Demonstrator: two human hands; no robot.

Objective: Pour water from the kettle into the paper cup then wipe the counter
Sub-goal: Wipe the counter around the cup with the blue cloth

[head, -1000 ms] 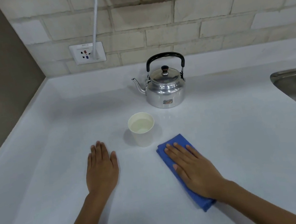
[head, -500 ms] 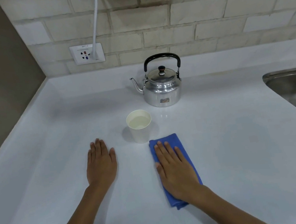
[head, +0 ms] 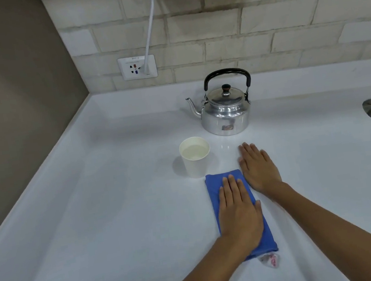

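While under the flat left hand [head: 239, 214] — blue cloth [head: 215, 184], beside cup [head: 195, 157].

Your white counter [head: 110, 223] is carrying the kettle [head: 224, 110]. The water-filled paper cup [head: 196, 160] is standing just in front of the kettle, to its left. The blue cloth [head: 213, 185] is lying flat nearer you, just past the cup.
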